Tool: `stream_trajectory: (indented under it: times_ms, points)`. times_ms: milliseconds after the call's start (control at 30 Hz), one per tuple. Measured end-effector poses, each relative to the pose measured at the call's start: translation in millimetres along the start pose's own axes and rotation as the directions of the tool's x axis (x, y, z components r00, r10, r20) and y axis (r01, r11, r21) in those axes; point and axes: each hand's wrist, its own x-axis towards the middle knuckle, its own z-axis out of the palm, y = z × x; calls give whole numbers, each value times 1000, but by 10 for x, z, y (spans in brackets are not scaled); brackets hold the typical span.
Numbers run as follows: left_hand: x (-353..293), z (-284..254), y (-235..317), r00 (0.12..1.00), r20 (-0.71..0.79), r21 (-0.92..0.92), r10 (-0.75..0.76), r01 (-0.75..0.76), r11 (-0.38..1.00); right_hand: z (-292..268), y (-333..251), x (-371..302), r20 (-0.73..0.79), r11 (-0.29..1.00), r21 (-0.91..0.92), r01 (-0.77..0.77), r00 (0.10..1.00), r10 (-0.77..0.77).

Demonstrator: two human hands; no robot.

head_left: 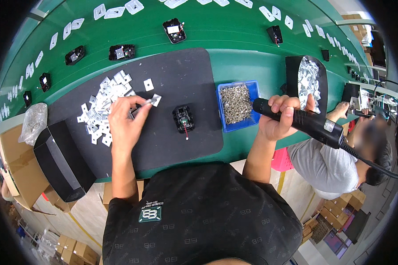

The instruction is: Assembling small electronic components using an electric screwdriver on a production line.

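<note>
My left hand (126, 119) pinches a small silver square plate (156, 100) between thumb and fingertips, above the dark mat (172, 152). To its left lies a loose pile of similar silver plates (102, 106), and one single plate (148, 84) rests just beyond the fingers. A black plastic housing (183, 119) with a red wire sits on the mat between my hands. My right hand (276, 119) is wrapped round a black corded electric screwdriver (311, 126), its head toward a blue tray (241, 127) of small metal screws (235, 104).
Behind the mat, a green conveyor (225, 37) carries black housings (174, 31) and white pieces (134, 6). A black bin (292, 73) of silver plates stands far right. Near left are an open black box (64, 161), carton (22, 163) and plastic bag (34, 123). A co-worker (327, 168) sits right.
</note>
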Motion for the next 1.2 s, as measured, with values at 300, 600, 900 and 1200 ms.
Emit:
stream_trajectory:
  times_ms: [300, 600, 900, 1200]
  points:
    - [-270, 275, 269, 982, 177, -158, 71, -43, 986, 29, 56, -53, -17, 998, -60, -19, 1000, 18]
    - [-288, 393, 294, 973, 216, -57, 84, -73, 996, 5, -46, -9, -13, 1000, -12, 23, 1000, -23]
    - [-261, 419, 261, 961, 249, 7, 117, -122, 992, -8, -77, -28, 17, 1000, 22, 2, 1000, -2]
    - [-242, 423, 266, 959, 265, 6, 97, -103, 995, 47, -156, -65, 55, 996, 87, -32, 998, 27]
